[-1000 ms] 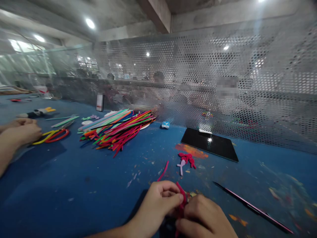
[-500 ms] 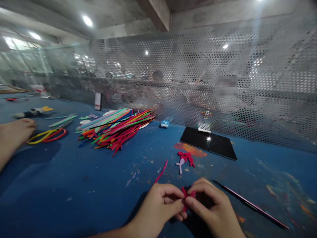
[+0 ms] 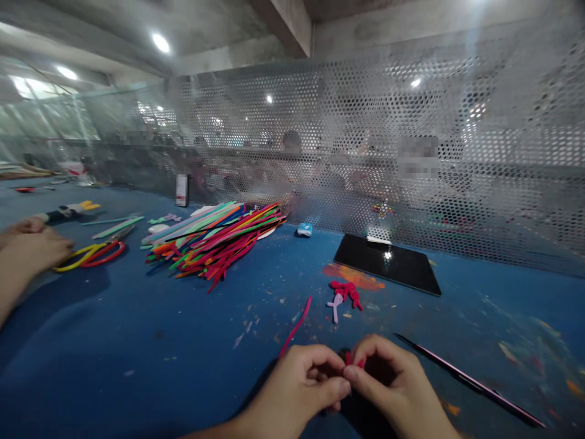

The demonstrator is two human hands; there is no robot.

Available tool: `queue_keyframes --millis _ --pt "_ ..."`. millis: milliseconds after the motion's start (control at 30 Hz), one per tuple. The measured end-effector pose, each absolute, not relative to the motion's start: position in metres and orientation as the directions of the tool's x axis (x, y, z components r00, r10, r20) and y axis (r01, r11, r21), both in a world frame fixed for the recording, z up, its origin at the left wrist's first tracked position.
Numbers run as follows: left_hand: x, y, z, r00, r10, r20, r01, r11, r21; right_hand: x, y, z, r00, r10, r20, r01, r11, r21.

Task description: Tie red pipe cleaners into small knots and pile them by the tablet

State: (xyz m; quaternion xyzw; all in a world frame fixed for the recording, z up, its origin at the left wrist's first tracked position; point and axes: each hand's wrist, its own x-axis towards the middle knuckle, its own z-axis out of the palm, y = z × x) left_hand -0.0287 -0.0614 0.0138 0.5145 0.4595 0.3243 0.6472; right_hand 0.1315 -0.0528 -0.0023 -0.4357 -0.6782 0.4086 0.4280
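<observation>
At the bottom centre, my left hand (image 3: 311,381) and my right hand (image 3: 388,378) meet with fingertips pinched on a small red fuzzy piece (image 3: 351,358), mostly hidden by the fingers. A single red fuzzy stem (image 3: 296,326) lies on the blue table just beyond my left hand. Farther forward rest twisted red pieces (image 3: 348,291), with a small lilac piece (image 3: 337,303) against them. To the right of my right hand is a thin dark-pink pen-like stick (image 3: 461,373).
A pile of colourful fuzzy stems (image 3: 219,241) lies left of centre. Behind my hands is a black tablet (image 3: 388,265). Scissors with yellow and red handles (image 3: 103,255) lie at left, by another person's hands (image 3: 43,241). A perforated metal screen (image 3: 320,146) stands behind.
My fingertips have closed further over the red piece, so less of it shows. At left, the other person's hand has shifted and a second hand now shows. The view has moved slightly.
</observation>
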Motion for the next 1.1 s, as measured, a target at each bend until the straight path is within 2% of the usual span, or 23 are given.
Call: queue_keyframes --millis 100,167,233,300,400,467,567,667,733,767,800,833,900,967,1000,1033,1067,1100 --pt "-0.031 -0.058 0.015 0.368 0.896 -0.248 0.041 0.251 0.967 0.133 -0.052 0.0 -0.269 0.932 0.242 0.236 0.307 -0.922" --pt "-0.034 -0.054 0.016 0.378 0.895 -0.237 0.065 0.229 0.971 0.136 -0.051 0.002 -0.298 0.89 0.346 0.272 0.426 -0.863" --pt "-0.037 -0.052 0.017 0.396 0.884 -0.248 0.122 0.217 0.968 0.14 -0.048 0.004 -0.376 0.793 0.479 0.32 0.596 -0.736" --pt "-0.04 -0.051 0.019 0.41 0.876 -0.255 0.186 0.193 0.963 0.143 -0.045 0.005 -0.477 0.663 0.577 0.36 0.746 -0.559" --pt "-0.042 -0.051 0.02 0.437 0.853 -0.286 0.283 0.171 0.944 0.145 -0.042 0.006 -0.583 0.482 0.655 0.42 0.868 -0.265" --pt "-0.043 -0.051 0.022 0.459 0.82 -0.342 0.33 0.2 0.922 0.145 -0.042 0.007 -0.655 0.379 0.654 0.435 0.896 -0.083" --pt "-0.044 -0.05 0.023 0.482 0.79 -0.379 0.356 0.219 0.909 0.143 -0.044 0.009 -0.738 0.289 0.609 0.441 0.89 0.111" --pt "-0.044 -0.051 0.023 0.488 0.791 -0.37 0.366 0.2 0.909 0.14 -0.045 0.008 -0.742 0.229 0.63 0.468 0.85 0.242" --pt "-0.043 -0.053 0.023 0.488 0.785 -0.382 0.358 0.219 0.908 0.138 -0.045 0.006 -0.756 0.191 0.627 0.446 0.851 0.277" --pt "-0.043 -0.053 0.023 0.487 0.781 -0.392 0.349 0.237 0.907 0.138 -0.046 0.006 -0.761 0.194 0.619 0.424 0.871 0.248" --pt "-0.043 -0.054 0.024 0.486 0.778 -0.398 0.344 0.248 0.905 0.138 -0.047 0.005 -0.758 0.242 0.606 0.414 0.896 0.16" --pt "-0.043 -0.054 0.025 0.483 0.781 -0.396 0.349 0.243 0.905 0.138 -0.048 0.004 -0.74 0.341 0.58 0.422 0.906 0.005" --pt "-0.044 -0.055 0.029 0.462 0.831 -0.31 0.417 0.105 0.903 0.137 -0.051 0.002 -0.635 0.618 0.464 0.44 0.783 -0.44" --pt "-0.047 -0.055 0.033 0.459 0.884 -0.093 0.551 -0.201 0.81 0.136 -0.053 -0.002 -0.497 0.831 0.251 0.32 0.444 -0.837" --pt "-0.05 -0.054 0.035 0.487 0.873 0.035 0.608 -0.367 0.704 0.135 -0.054 -0.004 -0.452 0.882 0.134 0.194 0.244 -0.95" --pt "-0.052 -0.054 0.036 0.533 0.833 0.146 0.634 -0.507 0.584 0.134 -0.053 -0.006 -0.437 0.899 0.012 0.048 0.037 -0.998" --pt "-0.056 -0.053 0.037 0.585 0.779 0.228 0.63 -0.613 0.477 0.133 -0.053 -0.007 -0.457 0.881 -0.122 -0.077 -0.176 -0.981" --pt "-0.059 -0.052 0.037 0.63 0.721 0.288 0.606 -0.688 0.398 0.132 -0.052 -0.008 -0.507 0.826 -0.247 -0.159 -0.372 -0.915"
